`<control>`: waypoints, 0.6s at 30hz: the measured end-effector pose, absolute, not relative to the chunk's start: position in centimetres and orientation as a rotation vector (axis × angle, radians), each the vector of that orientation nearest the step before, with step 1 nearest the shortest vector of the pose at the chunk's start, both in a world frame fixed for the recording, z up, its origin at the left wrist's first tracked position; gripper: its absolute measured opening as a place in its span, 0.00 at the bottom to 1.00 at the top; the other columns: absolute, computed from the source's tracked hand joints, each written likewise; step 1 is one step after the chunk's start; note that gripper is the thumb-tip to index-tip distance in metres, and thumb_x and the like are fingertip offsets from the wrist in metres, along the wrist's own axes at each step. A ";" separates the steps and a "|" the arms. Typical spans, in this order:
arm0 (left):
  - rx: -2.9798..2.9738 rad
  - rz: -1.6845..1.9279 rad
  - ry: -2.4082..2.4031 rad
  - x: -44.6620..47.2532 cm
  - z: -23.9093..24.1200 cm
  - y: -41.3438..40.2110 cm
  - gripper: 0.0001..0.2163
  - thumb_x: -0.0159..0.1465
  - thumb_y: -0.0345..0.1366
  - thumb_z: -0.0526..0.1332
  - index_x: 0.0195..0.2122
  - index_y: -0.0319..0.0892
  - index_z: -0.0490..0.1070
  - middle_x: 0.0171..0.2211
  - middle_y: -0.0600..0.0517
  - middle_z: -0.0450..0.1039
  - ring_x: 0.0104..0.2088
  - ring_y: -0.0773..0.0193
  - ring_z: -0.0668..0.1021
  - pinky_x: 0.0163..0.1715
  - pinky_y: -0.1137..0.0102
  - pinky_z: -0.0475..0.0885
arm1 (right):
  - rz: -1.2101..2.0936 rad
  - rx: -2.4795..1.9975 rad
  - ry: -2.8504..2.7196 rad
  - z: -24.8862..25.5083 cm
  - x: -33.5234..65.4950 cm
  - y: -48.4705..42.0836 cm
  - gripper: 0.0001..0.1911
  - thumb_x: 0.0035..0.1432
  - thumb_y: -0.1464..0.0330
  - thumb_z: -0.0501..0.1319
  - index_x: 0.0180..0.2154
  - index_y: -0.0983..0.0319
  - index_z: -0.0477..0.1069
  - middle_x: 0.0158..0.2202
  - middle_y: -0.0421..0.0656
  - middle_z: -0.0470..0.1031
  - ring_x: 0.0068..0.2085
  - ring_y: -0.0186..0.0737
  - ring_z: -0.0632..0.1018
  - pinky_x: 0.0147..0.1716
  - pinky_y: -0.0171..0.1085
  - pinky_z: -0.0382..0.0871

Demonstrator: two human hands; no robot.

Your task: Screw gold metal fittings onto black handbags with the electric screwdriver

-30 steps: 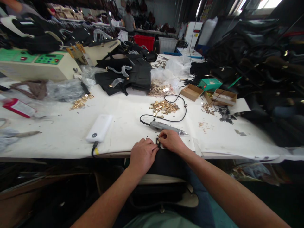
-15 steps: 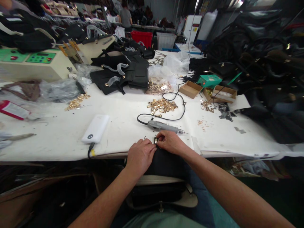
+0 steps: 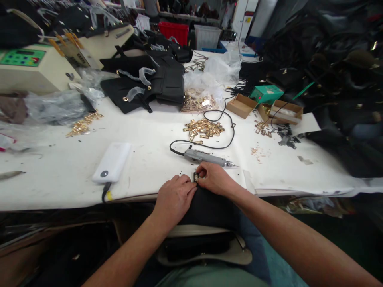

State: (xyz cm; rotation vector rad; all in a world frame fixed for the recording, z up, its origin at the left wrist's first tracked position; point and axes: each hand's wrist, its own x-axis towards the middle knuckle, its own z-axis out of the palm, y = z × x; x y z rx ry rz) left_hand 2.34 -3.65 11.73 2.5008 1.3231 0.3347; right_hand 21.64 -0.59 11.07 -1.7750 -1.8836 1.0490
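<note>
A black bag (image 3: 206, 209) with a beige-edged opening lies across the lap, its upper end at the table's front edge. My left hand (image 3: 176, 194) is closed on the bag, fingertips pressed together by its top edge. A small gold rectangular metal fitting (image 3: 196, 177) sits on a dark tab at that end. My right hand (image 3: 216, 179) pinches beside the fitting, its thumb and forefinger touching it. Just beyond the hands lies a grey electric screwdriver (image 3: 205, 157), its bit pointing right.
Behind the screwdriver and its black cord (image 3: 220, 148) is a pile of gold fittings (image 3: 203, 129). A white power bank (image 3: 112, 162) lies left. Farther back are finished-looking black bags (image 3: 167, 81), a cardboard box (image 3: 241, 105) and a green box (image 3: 266, 94).
The head view has shifted, so the table items sit a little farther left and higher. Both hands keep nearly the same hold at the fitting.
</note>
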 end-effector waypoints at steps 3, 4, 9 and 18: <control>2.503 0.297 1.305 2.3 11.8 -3.3 0.07 0.71 0.37 0.60 0.41 0.48 0.79 0.39 0.52 0.76 0.42 0.58 0.75 0.40 0.64 0.70 | 1.079 -1.778 -1.881 11.4 21.7 -0.5 0.13 0.47 0.72 0.65 0.38 0.60 0.76 0.32 0.38 0.78 0.31 0.35 0.74 0.30 0.33 0.64; 2.503 0.291 1.302 2.3 11.8 -3.3 0.07 0.71 0.37 0.60 0.40 0.48 0.79 0.39 0.52 0.76 0.42 0.58 0.75 0.40 0.64 0.70 | 1.094 -1.778 -1.875 11.6 21.7 -0.5 0.13 0.48 0.72 0.65 0.38 0.61 0.76 0.32 0.38 0.79 0.31 0.35 0.74 0.31 0.33 0.64; 2.473 0.312 1.310 2.3 11.7 -3.2 0.07 0.70 0.36 0.61 0.39 0.48 0.79 0.39 0.53 0.77 0.42 0.59 0.76 0.40 0.66 0.70 | 1.159 -1.768 -1.848 12.0 21.7 -0.5 0.10 0.51 0.69 0.66 0.38 0.61 0.77 0.32 0.39 0.79 0.30 0.35 0.75 0.30 0.33 0.64; 2.420 0.346 1.344 2.4 11.8 -3.2 0.06 0.69 0.37 0.63 0.36 0.48 0.80 0.38 0.55 0.78 0.42 0.60 0.76 0.40 0.65 0.69 | 1.165 -1.734 -1.861 11.8 21.9 -0.4 0.13 0.47 0.74 0.65 0.38 0.62 0.77 0.31 0.38 0.79 0.30 0.34 0.74 0.29 0.32 0.64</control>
